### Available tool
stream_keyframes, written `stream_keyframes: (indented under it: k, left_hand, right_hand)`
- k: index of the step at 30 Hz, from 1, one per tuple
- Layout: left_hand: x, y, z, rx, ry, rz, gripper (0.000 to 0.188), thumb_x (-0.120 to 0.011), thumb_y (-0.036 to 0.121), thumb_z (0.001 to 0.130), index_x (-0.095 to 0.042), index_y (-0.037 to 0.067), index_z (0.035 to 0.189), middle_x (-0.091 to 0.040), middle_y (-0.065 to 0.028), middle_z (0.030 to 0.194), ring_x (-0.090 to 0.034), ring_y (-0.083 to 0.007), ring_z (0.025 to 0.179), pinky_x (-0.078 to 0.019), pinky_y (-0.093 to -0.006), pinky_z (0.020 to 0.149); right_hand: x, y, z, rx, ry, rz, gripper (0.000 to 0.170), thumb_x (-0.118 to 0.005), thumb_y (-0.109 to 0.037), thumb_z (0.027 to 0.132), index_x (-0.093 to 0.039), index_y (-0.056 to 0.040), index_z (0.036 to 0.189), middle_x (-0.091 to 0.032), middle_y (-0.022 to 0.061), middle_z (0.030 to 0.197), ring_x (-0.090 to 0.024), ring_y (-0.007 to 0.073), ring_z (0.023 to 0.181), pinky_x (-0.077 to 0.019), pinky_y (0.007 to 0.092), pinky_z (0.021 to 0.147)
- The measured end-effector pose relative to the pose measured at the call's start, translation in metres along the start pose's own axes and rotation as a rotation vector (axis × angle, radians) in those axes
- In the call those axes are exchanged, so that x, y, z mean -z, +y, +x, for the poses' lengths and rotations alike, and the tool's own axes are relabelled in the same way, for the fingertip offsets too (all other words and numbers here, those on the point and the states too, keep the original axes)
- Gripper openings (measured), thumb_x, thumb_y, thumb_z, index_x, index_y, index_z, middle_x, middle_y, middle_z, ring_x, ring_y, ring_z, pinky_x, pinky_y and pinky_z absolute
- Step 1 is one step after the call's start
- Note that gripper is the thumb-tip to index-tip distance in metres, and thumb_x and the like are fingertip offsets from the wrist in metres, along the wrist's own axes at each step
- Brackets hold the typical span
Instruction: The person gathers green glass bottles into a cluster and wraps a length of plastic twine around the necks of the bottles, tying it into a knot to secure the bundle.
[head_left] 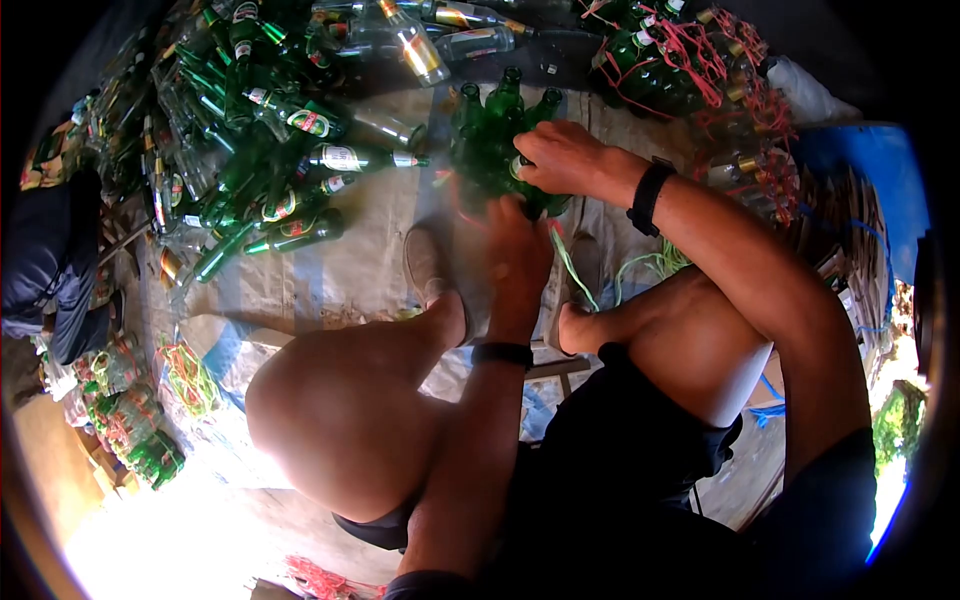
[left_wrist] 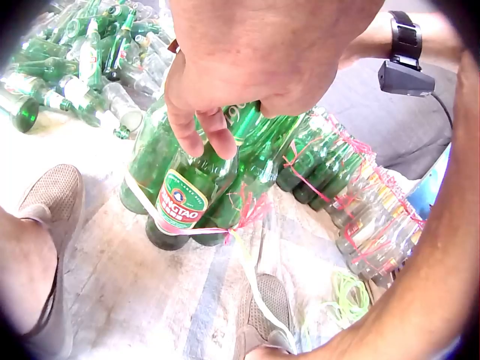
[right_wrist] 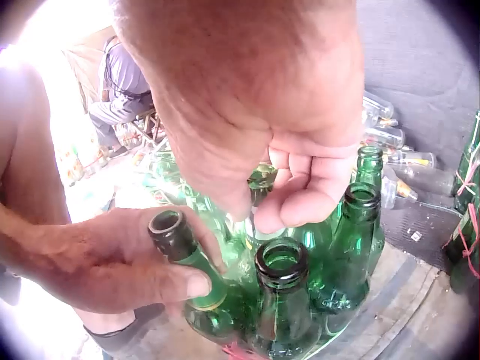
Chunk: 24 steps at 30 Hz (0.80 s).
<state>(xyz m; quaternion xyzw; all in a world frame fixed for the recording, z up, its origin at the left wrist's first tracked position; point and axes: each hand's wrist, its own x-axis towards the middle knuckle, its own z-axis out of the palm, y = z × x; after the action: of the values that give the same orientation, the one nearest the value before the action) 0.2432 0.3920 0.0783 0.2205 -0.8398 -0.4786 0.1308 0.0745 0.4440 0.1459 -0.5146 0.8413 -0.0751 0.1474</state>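
A cluster of green glass bottles (head_left: 485,130) stands upright on the ground sheet between the person's feet. Pink and pale string (left_wrist: 238,225) runs round its lower part, and one bottle carries a red and green label (left_wrist: 181,201). The left hand (right_wrist: 112,255) grips a bottle neck (right_wrist: 187,259) at the near side, its thumb lying along the neck. In the head view the left hand (head_left: 515,255) is blurred. Above the cluster's middle, the right hand (right_wrist: 255,112) holds another bottle's neck (right_wrist: 261,180) between thumb and curled fingers. Open bottle mouths (right_wrist: 282,262) surround it.
Loose bottles (head_left: 310,120) pile up at the left and back. String-tied bundles (left_wrist: 322,165) stand on the right, near a loose coil of yellow-green string (left_wrist: 349,296). Another person (right_wrist: 124,82) sits farther off. The person's shoes (left_wrist: 56,195) flank the cluster.
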Motion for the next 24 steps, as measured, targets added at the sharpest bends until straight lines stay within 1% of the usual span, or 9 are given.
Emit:
stream_keyframes:
  k: [4, 6, 13, 15, 18, 20, 22, 23, 24]
  left_hand:
    - [-0.004, -0.003, 0.001, 0.009, -0.011, 0.02, 0.037, -0.074, 0.01, 0.086, -0.052, 0.0, 0.113, -0.055, -0.0223, 0.113, -0.058, -0.0448, 0.107, -0.0493, -0.0513, 0.088]
    - [-0.007, -0.009, 0.0, -0.07, 0.036, 0.054, 0.033, -0.067, 0.02, 0.095, -0.051, 0.003, 0.119, -0.056, -0.0245, 0.113, -0.061, -0.0484, 0.099, -0.0517, -0.0538, 0.081]
    - [-0.011, -0.02, 0.0, -0.057, -0.014, 0.135, 0.037, -0.068, 0.024, 0.095, -0.051, 0.004, 0.12, -0.055, -0.0221, 0.119, -0.06, -0.0456, 0.103, -0.0518, -0.0519, 0.084]
    - [-0.011, -0.025, 0.0, -0.086, -0.046, 0.301, 0.039, -0.069, 0.025, 0.094, -0.05, 0.004, 0.12, -0.056, -0.0227, 0.117, -0.06, -0.0451, 0.104, -0.0509, -0.051, 0.086]
    - [-0.008, -0.017, 0.0, -0.13, 0.0, 0.149, 0.04, -0.068, 0.027, 0.094, -0.051, 0.003, 0.121, -0.056, -0.0231, 0.114, -0.059, -0.0449, 0.105, -0.05, -0.0506, 0.087]
    - [-0.006, -0.013, 0.001, -0.147, 0.004, 0.156, 0.039, -0.068, 0.027, 0.095, -0.051, 0.003, 0.121, -0.057, -0.0233, 0.112, -0.059, -0.045, 0.104, -0.0498, -0.0507, 0.087]
    - [-0.005, -0.011, 0.001, -0.161, 0.007, 0.161, 0.039, -0.067, 0.027, 0.095, -0.051, 0.002, 0.12, -0.058, -0.0235, 0.111, -0.059, -0.0451, 0.103, -0.0497, -0.0508, 0.086]
    - [-0.005, -0.011, 0.001, -0.163, 0.013, 0.149, 0.039, -0.067, 0.027, 0.095, -0.052, 0.002, 0.12, -0.058, -0.0237, 0.11, -0.059, -0.0452, 0.102, -0.0499, -0.051, 0.085]
    - [-0.005, -0.011, 0.002, -0.166, 0.02, 0.137, 0.039, -0.067, 0.028, 0.095, -0.052, 0.001, 0.119, -0.058, -0.0239, 0.109, -0.06, -0.0454, 0.101, -0.0501, -0.0511, 0.084]
  right_hand:
    - [-0.013, 0.006, 0.001, 0.003, 0.008, 0.024, 0.025, -0.067, -0.022, 0.083, -0.064, 0.0026, 0.079, -0.067, 0.0261, 0.078, -0.067, 0.0467, 0.08, -0.0531, 0.055, 0.074]
    - [-0.019, 0.009, 0.003, 0.004, 0.004, 0.033, 0.025, -0.067, -0.023, 0.082, -0.064, 0.0021, 0.079, -0.068, 0.0257, 0.079, -0.068, 0.0462, 0.08, -0.0535, 0.0546, 0.073]
    - [-0.026, 0.011, 0.004, 0.023, 0.028, 0.051, 0.023, -0.065, -0.022, 0.081, -0.067, 0.0002, 0.081, -0.07, 0.0238, 0.082, -0.07, 0.0437, 0.081, -0.0554, 0.0522, 0.073]
    - [-0.027, 0.014, 0.005, 0.02, -0.001, 0.101, 0.023, -0.065, -0.022, 0.08, -0.069, 0.0006, 0.085, -0.071, 0.0243, 0.084, -0.07, 0.0438, 0.082, -0.0559, 0.0512, 0.073]
    - [-0.014, 0.008, 0.0, 0.016, -0.018, 0.164, 0.026, -0.066, -0.024, 0.079, -0.07, 0.0011, 0.084, -0.071, 0.025, 0.086, -0.071, 0.0424, 0.084, -0.0557, 0.0505, 0.072]
    - [-0.008, 0.011, 0.0, 0.015, 0.079, 0.193, 0.029, -0.069, -0.027, 0.079, -0.07, 0.0019, 0.083, -0.071, 0.0243, 0.087, -0.071, 0.0403, 0.081, -0.0557, 0.0481, 0.071]
    - [0.025, 0.013, 0.002, -0.059, -0.05, 0.201, 0.031, -0.07, -0.028, 0.079, -0.069, 0.0028, 0.083, -0.071, 0.0223, 0.082, -0.069, 0.0386, 0.072, -0.0557, 0.0462, 0.069]
    - [0.043, 0.012, 0.011, -0.174, -0.268, 0.188, 0.032, -0.07, -0.029, 0.083, -0.068, 0.0029, 0.08, -0.067, 0.0192, 0.072, -0.066, 0.0322, 0.062, -0.0549, 0.0427, 0.06]
    - [0.065, 0.02, -0.004, -0.235, -0.319, 0.374, 0.031, -0.07, -0.029, 0.089, -0.067, 0.0011, 0.08, -0.064, 0.0131, 0.064, -0.064, 0.021, 0.057, -0.0524, 0.0366, 0.051]
